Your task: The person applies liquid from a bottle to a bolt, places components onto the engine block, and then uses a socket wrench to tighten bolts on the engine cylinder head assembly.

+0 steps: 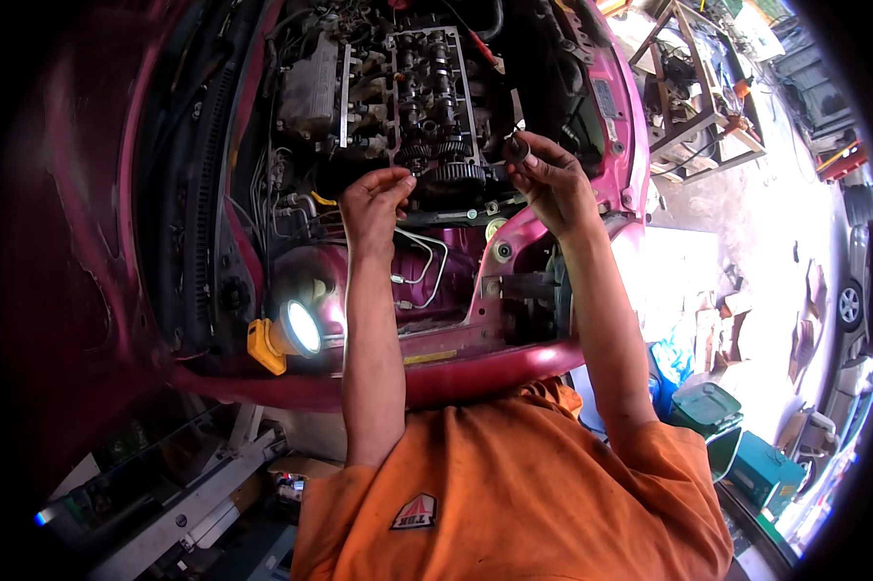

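My left hand [370, 208] is at the near left of the open engine, its thumb and fingertips pinched together; whatever is between them is too small to make out. To its right, my right hand [554, 186] grips a small dark round piece [517, 150] between thumb and fingers. A thin pale strip [517, 105] shows just beyond that piece; I cannot tell whether the two are joined. Between and beyond my hands lies the uncovered cylinder head [463, 77] with its camshafts. Toothed gears [454, 174] sit at its near end.
A lit yellow work lamp [279, 336] stands on the left of the pink car's front edge [456, 380]. A red-handled tool [483, 48] lies at the engine's far right. Beyond the fender stands a metal frame rack [693, 126]. Green bins [707, 412] stand at right.
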Demonstrator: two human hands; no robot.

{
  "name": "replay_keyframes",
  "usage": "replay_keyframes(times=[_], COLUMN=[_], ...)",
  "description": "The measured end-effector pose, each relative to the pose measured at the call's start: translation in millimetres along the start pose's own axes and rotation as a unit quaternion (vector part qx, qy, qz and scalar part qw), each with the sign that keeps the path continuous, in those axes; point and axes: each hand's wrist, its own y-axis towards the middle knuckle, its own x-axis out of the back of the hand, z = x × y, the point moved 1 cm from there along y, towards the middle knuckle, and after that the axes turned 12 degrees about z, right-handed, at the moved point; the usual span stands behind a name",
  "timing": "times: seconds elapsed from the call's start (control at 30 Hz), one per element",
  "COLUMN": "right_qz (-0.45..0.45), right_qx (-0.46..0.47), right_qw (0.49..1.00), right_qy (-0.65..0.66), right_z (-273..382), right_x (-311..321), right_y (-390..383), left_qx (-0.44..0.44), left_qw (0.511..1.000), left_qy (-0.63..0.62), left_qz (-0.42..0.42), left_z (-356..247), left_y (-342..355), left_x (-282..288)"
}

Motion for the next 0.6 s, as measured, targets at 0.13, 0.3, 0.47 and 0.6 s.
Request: replay_keyframes(times=[0.13,0.3,0.47,0.6], right_qz=[-0.027,-0.030,-0.202,-0.298], right_qx=[0.030,0.073,0.105,0.126], right_qw=[0.999,0.989,0.962,0.935], right_qy=[0.024,0.124,0.154,0.143], right_z=[-16,-61,-111,-138], right_x=[-17,-34,-59,-65], right_y=[-1,-5,-6,-9], left_qx=[-0.054,-0.112,-0.229,-0.277], left_qw=[0.996,0.990,0.965,0.954], left_qy=[0.068,-0.007,-0.086,-0.104], left_qz=[-0.032,-0.088,-0.094,-0.055], left_z=[4,-13,-51,-61], left_y=[4,-1,-34,-73], left_x=[11,21,15,30])
